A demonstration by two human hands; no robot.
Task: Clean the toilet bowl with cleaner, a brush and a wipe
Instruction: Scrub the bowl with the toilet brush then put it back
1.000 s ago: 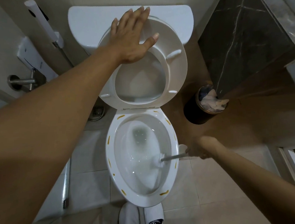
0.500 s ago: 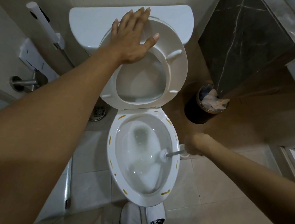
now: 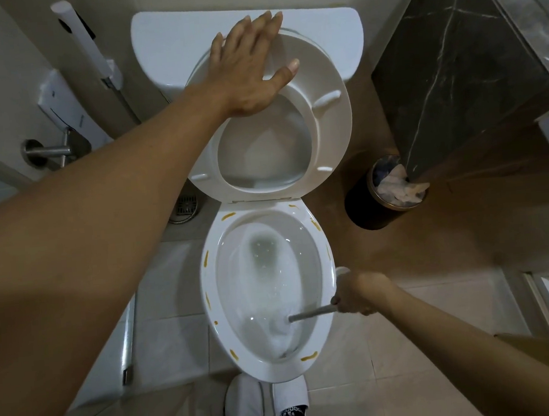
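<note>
The white toilet bowl [image 3: 209,288] stands in the middle, with yellow-brown streaks dotted around its rim. Its seat [image 3: 331,118] is raised against the tank [image 3: 168,48]. My left hand [image 3: 249,68] presses flat on the top of the raised seat, fingers straight. My right hand [image 3: 360,294] grips the handle of a toilet brush [image 3: 311,314] at the bowl's right side. The white brush head is down in the near part of the bowl, blurred against foamy water.
A black waste bin [image 3: 365,207] full of crumpled paper stands right of the toilet, below a dark marble block [image 3: 458,62]. A bidet sprayer [image 3: 86,48] and a metal holder [image 3: 45,152] hang on the left wall. A floor drain [image 3: 186,206] lies left. My white slippers [image 3: 265,402] touch the bowl's front.
My right hand has drawn the brush toward the near end of the bowl. My left hand has stayed on the raised seat.
</note>
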